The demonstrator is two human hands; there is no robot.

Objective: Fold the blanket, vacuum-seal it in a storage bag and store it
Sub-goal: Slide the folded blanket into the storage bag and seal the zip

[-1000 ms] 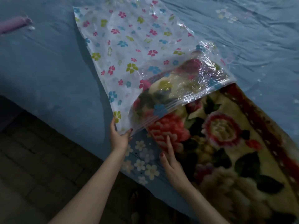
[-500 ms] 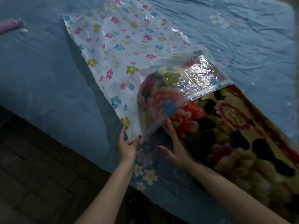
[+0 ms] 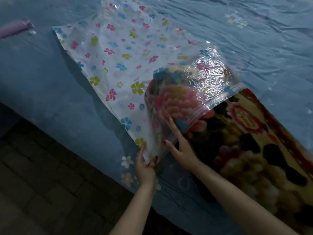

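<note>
The bag [image 3: 128, 65] mouth's near corner is pinched by the left hand [image 3: 145, 168] while the blanket [image 3: 245, 141] is best fed in evenly by the flat, open right hand [image 3: 181, 146].

A purple cylindrical object [image 3: 14, 30] is lying on a wrinkled blue flowered bedsheet [image 3: 254, 39] beside dark floor tiles [image 3: 42, 192].

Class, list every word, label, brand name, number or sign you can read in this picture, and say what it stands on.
None can be read.
The storage bag bears only printed flowers; a faint mark on its zip strip is too blurred to read.
The blanket and the blue sheet show patterns only.
The purple object shows no lettering.
</note>
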